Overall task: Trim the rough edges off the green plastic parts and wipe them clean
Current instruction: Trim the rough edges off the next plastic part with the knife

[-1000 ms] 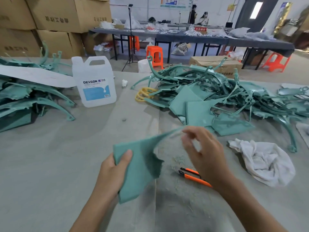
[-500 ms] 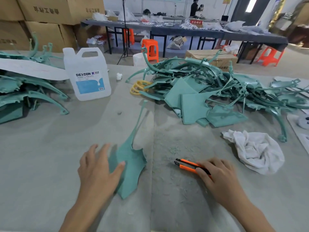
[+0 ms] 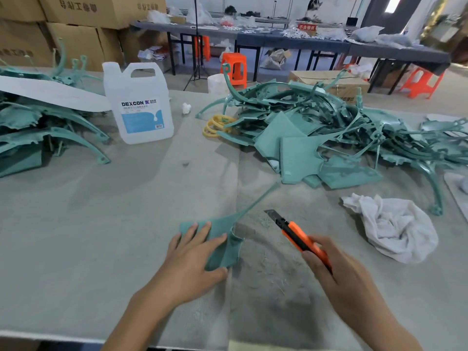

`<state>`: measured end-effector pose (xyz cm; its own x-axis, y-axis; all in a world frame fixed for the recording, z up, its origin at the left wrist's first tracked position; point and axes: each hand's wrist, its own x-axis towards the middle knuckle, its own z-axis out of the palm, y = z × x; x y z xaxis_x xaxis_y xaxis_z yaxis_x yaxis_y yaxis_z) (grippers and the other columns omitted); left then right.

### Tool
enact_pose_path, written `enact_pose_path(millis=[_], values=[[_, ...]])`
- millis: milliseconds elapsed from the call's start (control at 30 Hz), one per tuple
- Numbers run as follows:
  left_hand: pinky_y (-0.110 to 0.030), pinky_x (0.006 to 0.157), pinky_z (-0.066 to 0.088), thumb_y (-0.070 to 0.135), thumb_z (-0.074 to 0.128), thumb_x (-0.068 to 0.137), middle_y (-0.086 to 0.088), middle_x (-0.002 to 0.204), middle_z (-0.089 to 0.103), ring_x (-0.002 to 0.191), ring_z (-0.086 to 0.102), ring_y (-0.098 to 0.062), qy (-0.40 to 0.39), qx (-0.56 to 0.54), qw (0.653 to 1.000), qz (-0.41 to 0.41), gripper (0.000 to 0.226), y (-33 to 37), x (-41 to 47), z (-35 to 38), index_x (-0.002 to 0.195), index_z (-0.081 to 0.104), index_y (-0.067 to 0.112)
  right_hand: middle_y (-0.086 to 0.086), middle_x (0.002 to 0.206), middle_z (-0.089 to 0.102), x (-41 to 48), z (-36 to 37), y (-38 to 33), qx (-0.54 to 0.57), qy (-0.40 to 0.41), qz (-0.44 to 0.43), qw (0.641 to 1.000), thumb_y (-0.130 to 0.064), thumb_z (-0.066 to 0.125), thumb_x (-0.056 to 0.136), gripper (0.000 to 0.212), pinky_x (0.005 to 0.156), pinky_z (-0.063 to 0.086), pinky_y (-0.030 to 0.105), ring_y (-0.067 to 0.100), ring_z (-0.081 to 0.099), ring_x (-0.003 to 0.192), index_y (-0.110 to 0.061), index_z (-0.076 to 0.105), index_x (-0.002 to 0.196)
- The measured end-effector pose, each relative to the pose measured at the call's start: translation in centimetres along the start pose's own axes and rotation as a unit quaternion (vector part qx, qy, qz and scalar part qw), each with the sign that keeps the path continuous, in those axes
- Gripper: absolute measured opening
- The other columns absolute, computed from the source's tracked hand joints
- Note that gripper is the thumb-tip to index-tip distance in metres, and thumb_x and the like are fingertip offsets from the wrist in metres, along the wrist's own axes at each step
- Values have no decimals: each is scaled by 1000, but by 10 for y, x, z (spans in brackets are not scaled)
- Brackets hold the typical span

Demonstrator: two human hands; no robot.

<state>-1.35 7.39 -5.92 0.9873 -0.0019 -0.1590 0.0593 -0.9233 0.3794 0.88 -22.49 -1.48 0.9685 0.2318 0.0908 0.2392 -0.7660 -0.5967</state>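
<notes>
**Op:** Status?

**Eng:** Your left hand (image 3: 192, 259) lies flat with fingers straight, pressing one green part (image 3: 222, 239) onto the table (image 3: 101, 224). Nothing is curled round it. Your right hand (image 3: 336, 272) is clenched on the orange knife (image 3: 296, 234), blade out. The tip is just right of the part and not touching it. The edge by your thumb looks ragged, so I judge this cut not yet begun.

**Op:** Overall progress?

**Eng:** Partway, my guess. Shavings (image 3: 268, 262) lie between your two grips, so some trimming looks done. The big heap (image 3: 316, 127) beyond the knife grip reads as untrimmed stock. The stack (image 3: 38, 127) far left of your pressing hand may be finished, can't confirm. This part is not yet wiped. The rag (image 3: 395, 229) sits right of the knife grip, nobody holding it.

**Op:** Counts?

**Eng:** One part under hand, one knife, one rag. One jug (image 3: 140, 105) beyond your left hand. Two piles of parts, too tangled to count. Several yellow rings (image 3: 215, 124) at the big heap's left edge, number unclear.
</notes>
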Motion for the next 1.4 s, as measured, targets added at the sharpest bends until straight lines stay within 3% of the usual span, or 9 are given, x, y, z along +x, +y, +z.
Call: enact_pose_path(millis=[133, 233, 333, 500, 667, 867, 1000, 1100, 1400], values=[[-45, 123, 3, 92, 30, 72, 11, 167, 9, 154, -4, -13, 43, -9, 999, -23, 83, 13, 2, 6, 141, 38, 47, -3, 85, 69, 3, 10, -9, 144, -78, 34, 986, -57, 48, 92, 19, 62, 56, 36, 15, 64, 62, -61, 53, 110], [-46, 123, 4, 97, 20, 69, 11, 165, 16, 154, 1, -13, 89, -7, 995, -39, 83, 22, 3, 14, 129, 47, 46, -4, 92, 69, 4, 19, -9, 231, -108, 28, 966, -25, 54, 103, 38, 59, 54, 29, 16, 64, 66, -62, 58, 111], [-44, 124, 0, 97, 15, 69, 13, 165, 18, 154, 1, -11, 112, -4, 993, -41, 86, 19, 1, 21, 130, 48, 46, -4, 92, 69, 5, 25, -7, 233, -117, 24, 965, -17, 54, 104, 41, 60, 55, 30, 18, 65, 68, -54, 57, 123], [-42, 124, 2, 98, 19, 68, 17, 162, 25, 154, 6, -9, 139, -14, 989, -42, 85, 18, 1, 24, 125, 53, 45, 4, 86, 66, 8, 30, 2, 192, -106, 14, 976, -24, 55, 102, 36, 61, 55, 39, 19, 63, 66, -53, 54, 125], [-41, 124, 0, 98, 21, 71, 18, 162, 25, 154, 5, -7, 152, -20, 987, -39, 82, 16, 0, 28, 125, 52, 45, 5, 83, 66, 9, 33, 6, 175, -106, -9, 979, -23, 56, 102, 42, 56, 55, 34, 17, 62, 62, -62, 54, 117], [-40, 124, 2, 100, 23, 69, 18, 161, 29, 153, 8, -6, 166, -40, 985, -38, 81, 16, 1, 29, 117, 53, 42, -20, 84, 65, 17, 28, 2, 13, -108, -57, 992, -46, 50, 100, 29, 64, 48, 26, 7, 62, 73, -68, 42, 117], [-36, 124, 0, 100, 29, 65, 18, 161, 29, 153, 7, -4, 163, -62, 983, -50, 77, 15, 2, 30, 108, 47, 39, -23, 89, 60, 27, 29, -10, -89, -105, -82, 987, -52, 43, 101, 27, 71, 47, 32, 8, 61, 82, -49, 48, 128], [-36, 124, 0, 98, 32, 64, 18, 161, 29, 153, 7, -3, 161, -72, 983, -52, 71, 15, 2, 30, 102, 44, 39, -14, 97, 61, 32, 30, -17, -141, -112, -97, 979, -52, 39, 104, 26, 72, 49, 34, 14, 61, 84, -46, 44, 128], [-38, 125, 3, 99, 32, 64, 18, 159, 34, 152, 10, -4, 176, -78, 980, -48, 76, 14, 2, 32, 109, 47, 39, -14, 85, 53, 39, 29, -24, -201, -119, -110, 966, -63, 33, 100, 29, 64, 45, 33, 13, 54, 71, -41, 42, 117]])
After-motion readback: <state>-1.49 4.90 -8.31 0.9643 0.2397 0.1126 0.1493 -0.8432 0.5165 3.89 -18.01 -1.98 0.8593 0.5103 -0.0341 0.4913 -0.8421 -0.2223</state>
